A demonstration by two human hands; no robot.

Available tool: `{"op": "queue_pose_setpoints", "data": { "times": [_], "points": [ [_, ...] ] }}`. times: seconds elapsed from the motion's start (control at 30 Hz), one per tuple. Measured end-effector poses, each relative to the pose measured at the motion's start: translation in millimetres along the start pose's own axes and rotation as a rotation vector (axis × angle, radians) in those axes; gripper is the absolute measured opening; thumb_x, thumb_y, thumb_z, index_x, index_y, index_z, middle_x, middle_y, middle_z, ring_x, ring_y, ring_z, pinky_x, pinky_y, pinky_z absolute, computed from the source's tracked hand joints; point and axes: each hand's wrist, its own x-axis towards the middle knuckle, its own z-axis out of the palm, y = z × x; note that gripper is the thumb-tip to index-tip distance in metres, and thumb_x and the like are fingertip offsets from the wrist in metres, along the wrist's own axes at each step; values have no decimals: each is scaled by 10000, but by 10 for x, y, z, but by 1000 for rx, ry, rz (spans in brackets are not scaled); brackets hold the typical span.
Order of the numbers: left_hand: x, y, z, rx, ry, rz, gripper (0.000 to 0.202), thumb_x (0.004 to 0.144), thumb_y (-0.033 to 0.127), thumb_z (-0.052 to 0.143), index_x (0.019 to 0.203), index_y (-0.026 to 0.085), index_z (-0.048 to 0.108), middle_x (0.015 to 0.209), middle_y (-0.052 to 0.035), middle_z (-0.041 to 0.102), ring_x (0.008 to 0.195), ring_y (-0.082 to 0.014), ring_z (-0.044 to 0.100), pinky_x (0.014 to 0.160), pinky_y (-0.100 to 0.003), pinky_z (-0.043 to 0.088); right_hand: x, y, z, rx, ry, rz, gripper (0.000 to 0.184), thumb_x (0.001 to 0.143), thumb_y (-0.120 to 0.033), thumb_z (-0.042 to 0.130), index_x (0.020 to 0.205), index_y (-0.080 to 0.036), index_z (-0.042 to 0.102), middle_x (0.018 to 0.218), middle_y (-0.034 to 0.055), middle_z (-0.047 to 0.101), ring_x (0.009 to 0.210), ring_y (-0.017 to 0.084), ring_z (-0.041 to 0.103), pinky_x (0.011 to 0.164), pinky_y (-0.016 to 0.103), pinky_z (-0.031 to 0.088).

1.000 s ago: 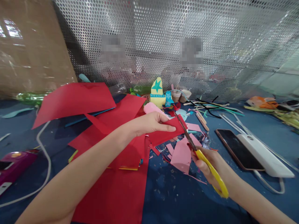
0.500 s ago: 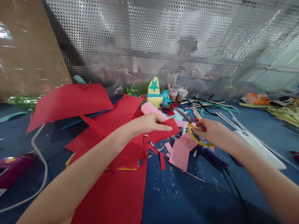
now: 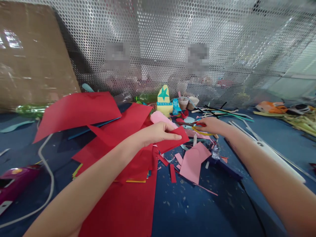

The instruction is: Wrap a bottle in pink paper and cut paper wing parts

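Between the thumb and fingers of my left hand (image 3: 160, 133) is a small piece of red paper (image 3: 176, 140), its free corner pointing right. My right hand (image 3: 209, 125) is closed on a pair of scissors (image 3: 191, 124) with red and yellow handles. The blades point left and lie just beyond the top edge of the red piece; whether they touch it I cannot tell. Large red sheets (image 3: 118, 207) are spread under my left forearm. A curled pink sheet (image 3: 158, 117) lies behind my left hand, and folded pink paper (image 3: 194, 163) rests below the scissors.
A yellow paper rocket (image 3: 164, 102) with a green star stands at the back. Dark blue glue gun (image 3: 225, 168) lies front right, a purple tool (image 3: 17, 181) far left. Pipe cleaners (image 3: 222, 112), small cups (image 3: 192, 102) and paper scraps (image 3: 172, 172) are scattered around. A perforated metal screen (image 3: 158, 42) rises behind.
My right hand has moved up and left, bringing the scissors to the red piece's top edge, blades now nearly level. My left hand keeps its hold. The view has shifted slightly.
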Motion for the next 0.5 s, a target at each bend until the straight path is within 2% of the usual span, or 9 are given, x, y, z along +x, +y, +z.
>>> {"op": "queue_pose_setpoints", "data": {
  "times": [0.13,0.27,0.33,0.4,0.5],
  "points": [
    [13,-24,10,-26,11,8,302,706,410,736,587,154,629,528,51,472,496,-75,368,477,-224,264,150,-33,41,51,19,5,271,934,-333,583,1158,-183,605,1182,71,624,983,216,634,829,415,540],
    [25,-40,26,-23,-12,6,229,714,373,732,662,153,692,576,28,548,520,-91,422,503,-233,322,158,-69,59,159,66,30,280,926,-318,599,1169,-180,598,1184,72,622,980,213,635,826,423,542],
    [26,-39,29,-18,-16,2,207,724,361,725,725,154,719,592,18,576,528,-97,439,508,-236,334,60,-135,27,242,132,34,242,933,-315,585,1123,-169,618,1154,76,640,979,213,638,842,419,533],
    [24,-33,29,-16,-26,-3,212,737,363,718,744,151,721,580,22,565,515,-91,426,494,-232,310,-111,-258,-17,350,218,15,229,971,-325,498,1042,-160,640,1100,100,675,992,217,644,869,383,515],
    [27,-18,37,5,-56,13,246,749,390,710,669,158,689,519,55,465,472,-72,337,469,-234,233,-454,-520,-35,544,230,-98,454,1015,-425,252,970,-182,633,930,77,727,847,180,697,735,287,544]
  ]
}}
